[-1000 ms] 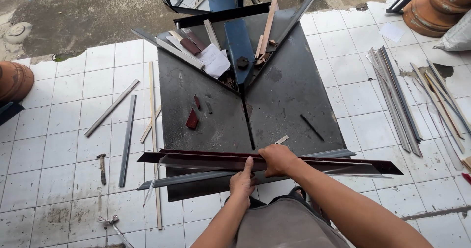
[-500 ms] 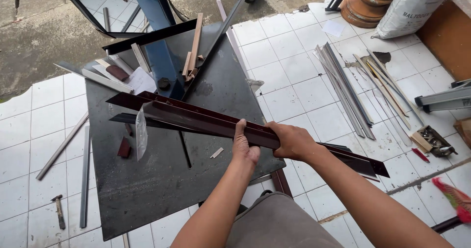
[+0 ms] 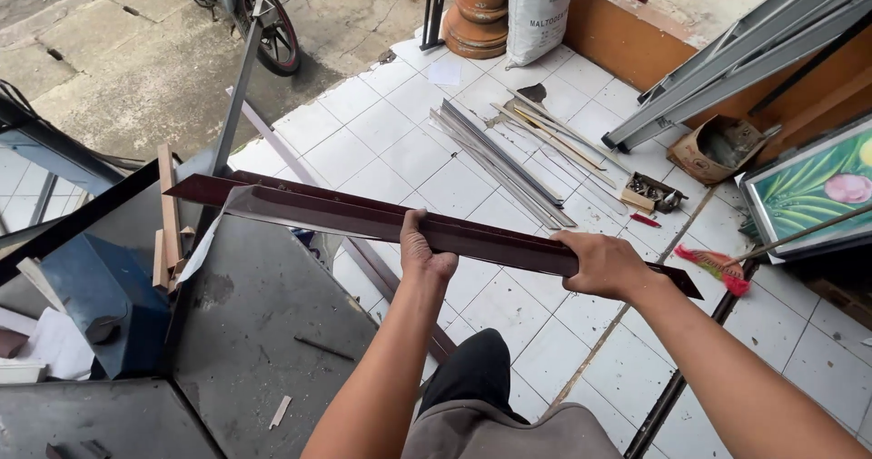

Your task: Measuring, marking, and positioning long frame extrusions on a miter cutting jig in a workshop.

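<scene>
While lifted clear of the dark surface (image 3: 263, 323), both grips wrapped tight round a long maroon profile (image 3: 363, 218): left hand (image 3: 425, 257) near mid-length, right hand (image 3: 604, 264) toward the near end. Held slanting above the tiled floor (image 3: 409, 159), far tip over the surface's edge, possibly two strips stacked. Grey strips (image 3: 500, 155) well apart on the tiles beyond.

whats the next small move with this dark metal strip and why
Probably ease the strip down level onto a bare patch of the grey bench. Both the left hand and right hand grip it in the air, bunched toward its right end, so the long left part hangs unsupported over the bench and close to the wood pieces at the bench edge.
</scene>
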